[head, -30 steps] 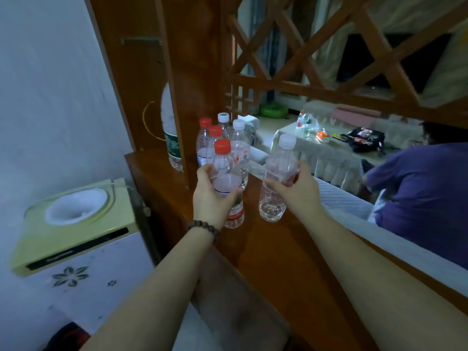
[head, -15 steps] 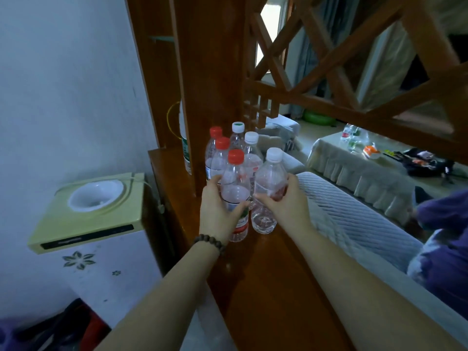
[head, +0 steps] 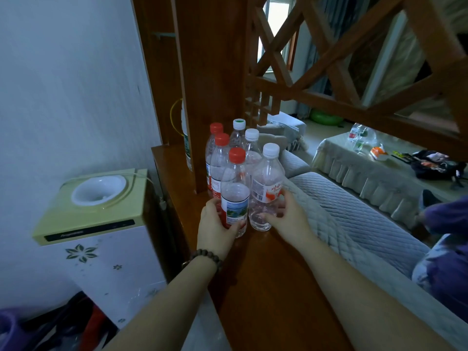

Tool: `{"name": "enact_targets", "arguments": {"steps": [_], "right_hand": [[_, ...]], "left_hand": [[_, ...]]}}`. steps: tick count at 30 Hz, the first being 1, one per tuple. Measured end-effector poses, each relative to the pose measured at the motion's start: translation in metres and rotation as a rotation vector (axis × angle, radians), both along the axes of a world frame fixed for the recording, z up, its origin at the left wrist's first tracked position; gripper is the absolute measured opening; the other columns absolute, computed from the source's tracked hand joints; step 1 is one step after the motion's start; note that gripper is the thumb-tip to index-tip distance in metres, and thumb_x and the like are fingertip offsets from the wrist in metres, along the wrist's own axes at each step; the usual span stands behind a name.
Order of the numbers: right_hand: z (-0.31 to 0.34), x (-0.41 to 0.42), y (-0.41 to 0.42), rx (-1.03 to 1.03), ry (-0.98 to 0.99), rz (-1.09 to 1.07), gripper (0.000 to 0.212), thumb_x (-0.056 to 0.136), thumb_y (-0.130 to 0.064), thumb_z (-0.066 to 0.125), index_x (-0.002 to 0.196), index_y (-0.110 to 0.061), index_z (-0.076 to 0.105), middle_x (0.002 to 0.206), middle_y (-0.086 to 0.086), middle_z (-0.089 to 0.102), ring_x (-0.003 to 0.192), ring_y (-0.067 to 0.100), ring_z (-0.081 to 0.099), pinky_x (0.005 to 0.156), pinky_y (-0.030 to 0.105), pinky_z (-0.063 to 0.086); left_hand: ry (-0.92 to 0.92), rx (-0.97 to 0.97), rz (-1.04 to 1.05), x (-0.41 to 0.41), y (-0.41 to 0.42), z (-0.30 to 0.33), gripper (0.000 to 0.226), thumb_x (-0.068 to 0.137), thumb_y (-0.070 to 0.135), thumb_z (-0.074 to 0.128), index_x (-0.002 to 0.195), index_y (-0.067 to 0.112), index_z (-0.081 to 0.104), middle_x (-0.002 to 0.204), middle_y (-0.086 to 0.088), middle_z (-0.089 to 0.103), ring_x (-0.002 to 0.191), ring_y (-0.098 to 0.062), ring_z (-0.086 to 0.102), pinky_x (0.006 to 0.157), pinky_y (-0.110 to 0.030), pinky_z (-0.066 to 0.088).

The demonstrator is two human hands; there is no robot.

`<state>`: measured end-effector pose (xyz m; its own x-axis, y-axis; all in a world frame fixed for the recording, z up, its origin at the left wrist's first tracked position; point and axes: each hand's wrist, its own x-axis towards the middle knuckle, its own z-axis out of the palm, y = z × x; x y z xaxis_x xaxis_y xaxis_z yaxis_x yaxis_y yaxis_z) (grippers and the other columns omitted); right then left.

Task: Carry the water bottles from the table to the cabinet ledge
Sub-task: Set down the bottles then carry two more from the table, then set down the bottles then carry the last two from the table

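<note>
Head view: we are setting down on the far end of the ledge the pair we were carrying in the air a second ago, our left hand still gripping the red-capped bottle and our right hand the white-capped bottle. Four other bottles are crowding the wooden post just behind them, and more bottles are waiting on the table.

Wooden ledge in front of me: six upright water bottles clustered at 12 o'clock, red-capped at 9, white-capped at 3.
</note>
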<state>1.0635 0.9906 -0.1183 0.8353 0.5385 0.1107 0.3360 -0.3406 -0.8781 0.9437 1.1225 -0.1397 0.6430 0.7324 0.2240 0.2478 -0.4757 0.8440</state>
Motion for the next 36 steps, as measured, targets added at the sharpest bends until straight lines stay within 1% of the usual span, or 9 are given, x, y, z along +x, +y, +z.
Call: {"name": "enact_targets", "arguments": {"steps": [3,7,13,17,20,24,29,31,36], "right_hand": [[0.0,0.0,0.01,-0.011,-0.038,-0.032,0.075,0.07,-0.023,0.08,0.133,-0.026,0.04,0.118,0.002,0.062,0.104,0.02,0.061,0.092,0.044,0.05],[0.0,-0.001,0.019,-0.018,-0.05,-0.054,0.075,0.072,-0.024,0.079,0.136,-0.024,0.039,0.123,0.001,0.06,0.11,0.02,0.059,0.094,0.041,0.049],[0.002,-0.004,0.018,-0.036,-0.059,-0.063,0.076,0.073,-0.024,0.079,0.137,-0.024,0.038,0.124,0.001,0.06,0.11,0.018,0.058,0.09,0.032,0.046],[0.002,-0.013,0.008,-0.06,-0.075,-0.061,0.071,0.075,-0.029,0.078,0.134,-0.022,0.04,0.127,0.0,0.058,0.116,0.017,0.056,0.088,0.027,0.04],[0.003,-0.028,-0.004,-0.128,-0.149,-0.09,0.069,0.08,-0.034,0.072,0.138,-0.016,0.039,0.132,0.006,0.052,0.122,0.02,0.049,0.092,0.027,0.036],[0.002,-0.056,-0.018,-0.221,-0.275,-0.086,0.058,0.086,-0.044,0.061,0.134,-0.016,0.044,0.132,0.007,0.05,0.124,0.021,0.044,0.091,0.027,0.035],[-0.001,-0.096,-0.016,-0.239,-0.391,0.034,0.056,0.09,-0.046,0.054,0.137,-0.019,0.043,0.136,0.002,0.049,0.127,0.019,0.042,0.095,0.03,0.038],[-0.002,-0.111,-0.007,-0.224,-0.415,0.105,0.057,0.09,-0.046,0.052,0.139,-0.02,0.042,0.139,0.001,0.047,0.131,0.019,0.04,0.102,0.033,0.039],[-0.006,-0.149,0.036,-0.223,-0.425,0.335,0.057,0.093,-0.049,0.047,0.142,-0.022,0.038,0.146,0.0,0.041,0.136,0.017,0.033,0.109,0.033,0.033]], "left_hand": [[0.011,0.022,0.021,0.005,0.003,0.001,0.068,0.072,0.028,0.08,0.128,0.018,0.043,0.125,0.0,0.054,0.113,-0.013,0.055,0.089,-0.023,0.048],[0.034,0.009,0.034,0.009,0.003,0.002,0.065,0.073,0.03,0.079,0.127,0.017,0.045,0.126,-0.001,0.054,0.113,-0.014,0.055,0.086,-0.02,0.044],[0.07,0.007,0.024,0.007,-0.001,0.006,0.075,0.072,0.036,0.079,0.134,0.017,0.041,0.132,-0.002,0.051,0.121,-0.016,0.051,0.096,-0.031,0.048],[0.095,0.041,0.009,-0.002,-0.001,0.01,0.08,0.073,0.045,0.076,0.139,0.019,0.038,0.137,0.0,0.048,0.125,-0.016,0.047,0.098,-0.031,0.045],[0.143,0.123,0.011,-0.014,-0.003,0.013,0.079,0.078,0.052,0.067,0.143,0.021,0.034,0.142,0.0,0.045,0.13,-0.016,0.042,0.102,-0.034,0.042],[0.218,0.267,0.044,-0.035,-0.007,0.016,0.071,0.088,0.05,0.055,0.147,0.017,0.029,0.148,-0.004,0.039,0.136,-0.019,0.035,0.111,-0.038,0.034],[0.307,0.377,0.1,-0.066,-0.002,0.016,0.071,0.091,0.055,0.045,0.148,0.018,0.027,0.153,-0.005,0.033,0.141,-0.021,0.028,0.115,-0.044,0.027],[0.337,0.377,0.151,-0.08,0.003,0.014,0.07,0.091,0.056,0.044,0.149,0.02,0.026,0.154,-0.004,0.031,0.142,-0.021,0.025,0.116,-0.044,0.023],[0.433,0.384,0.3,-0.14,0.021,0.003,0.07,0.092,0.056,0.04,0.149,0.018,0.025,0.154,-0.004,0.03,0.142,-0.022,0.025,0.116,-0.042,0.022]]}}
